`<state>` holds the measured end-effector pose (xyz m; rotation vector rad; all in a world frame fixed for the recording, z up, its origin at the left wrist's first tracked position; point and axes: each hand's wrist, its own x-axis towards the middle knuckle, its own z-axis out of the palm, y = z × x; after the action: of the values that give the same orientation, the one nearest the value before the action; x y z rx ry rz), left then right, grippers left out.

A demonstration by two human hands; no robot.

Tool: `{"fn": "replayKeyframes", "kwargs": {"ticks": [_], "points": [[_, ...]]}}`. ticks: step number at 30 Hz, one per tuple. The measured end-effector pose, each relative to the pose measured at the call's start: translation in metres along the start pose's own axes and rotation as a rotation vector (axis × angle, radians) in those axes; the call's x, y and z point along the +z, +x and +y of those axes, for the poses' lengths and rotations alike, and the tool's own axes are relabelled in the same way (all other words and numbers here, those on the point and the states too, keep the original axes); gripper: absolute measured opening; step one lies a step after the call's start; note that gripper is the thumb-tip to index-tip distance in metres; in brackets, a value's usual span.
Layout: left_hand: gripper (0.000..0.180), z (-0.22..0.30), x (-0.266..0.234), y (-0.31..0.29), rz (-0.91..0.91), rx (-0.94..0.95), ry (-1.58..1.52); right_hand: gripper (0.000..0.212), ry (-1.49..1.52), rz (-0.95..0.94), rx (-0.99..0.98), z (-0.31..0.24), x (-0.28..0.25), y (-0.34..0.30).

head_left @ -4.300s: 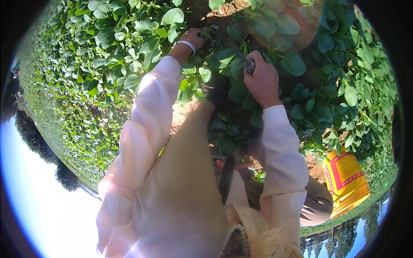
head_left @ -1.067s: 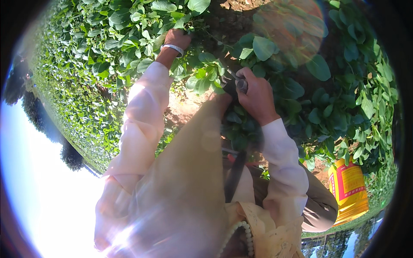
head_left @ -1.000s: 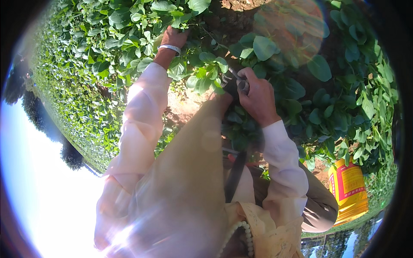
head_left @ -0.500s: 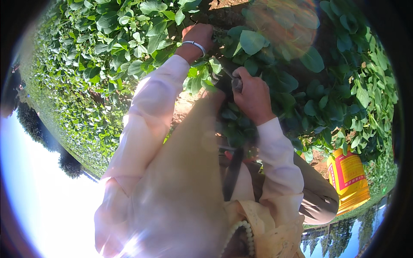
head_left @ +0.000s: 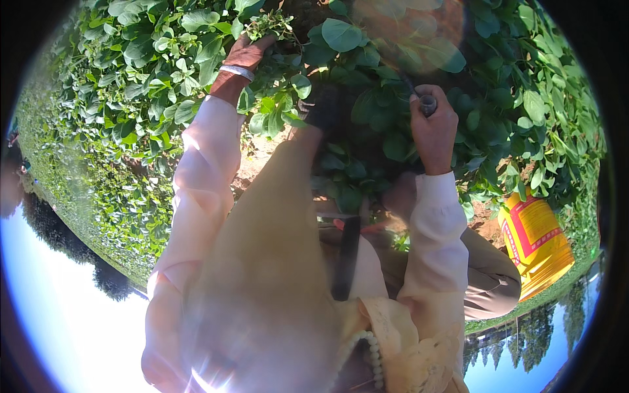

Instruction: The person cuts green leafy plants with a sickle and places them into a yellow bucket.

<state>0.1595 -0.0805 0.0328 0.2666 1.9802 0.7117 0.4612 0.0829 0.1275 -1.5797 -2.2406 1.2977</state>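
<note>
head cam, looking down into a patch of leafy green plants. the right grip (head_left: 435, 124) is a closed fist wrapped round the handle of a hand tool (head_left: 427, 105). the round dark butt of the handle pokes out of the fist, and a thin shaft runs away up and left of it into shaded leaves, so i can't make out the far end.

the left grip (head_left: 246, 56) is well apart from the right one, over to its left and a bit further up. fingers point up and right, just beside a small-leaved sprig (head_left: 270, 25). can't tell how far they're spread or if they've actually got hold of it. pale bracelet (head_left: 237, 71) on that wrist.

broad-leaved plants (head_left: 342, 35) fill the space between the two grips. below the left grip there's some sunlit bare soil (head_left: 261, 152), with a khaki trouser leg (head_left: 262, 262) further down. below and right of the right grip is a yellow container (head_left: 536, 245) with red markings, near the edge of the leaves. string of pale beads (head_left: 375, 359) well below both grips.
</note>
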Motion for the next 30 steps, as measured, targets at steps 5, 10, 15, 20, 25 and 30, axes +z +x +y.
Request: {"fn": "replayKeyframes", "kwargs": {"ticks": [5,10,15,20,25,30], "points": [[0.017,0.024,0.018,-0.035,-0.082,0.259,-0.184,0.014,-0.045,-0.067,-0.073,0.006,-0.014,-0.018],[0.007,0.036,-0.005,-0.068,-0.173,0.197,-1.045,0.013,-0.043,-0.061,-0.106,0.004,-0.027,-0.034],[0.014,0.024,-0.062,-0.121,-0.08,0.359,-0.955,0.015,-0.121,0.032,-0.249,0.004,-0.031,-0.039],[0.016,0.028,-0.104,-0.195,0.161,0.216,-1.004,0.017,-0.147,-0.017,-0.401,-0.009,-0.009,-0.043],[0.014,-0.006,-0.147,-0.206,-0.287,0.278,-1.02,0.015,-0.158,-0.201,-0.376,-0.029,0.021,-0.067],[0.012,-0.032,-0.124,-0.194,-0.13,0.256,-1.115,0.015,-0.226,-0.188,-0.308,-0.019,0.036,-0.08]]}}
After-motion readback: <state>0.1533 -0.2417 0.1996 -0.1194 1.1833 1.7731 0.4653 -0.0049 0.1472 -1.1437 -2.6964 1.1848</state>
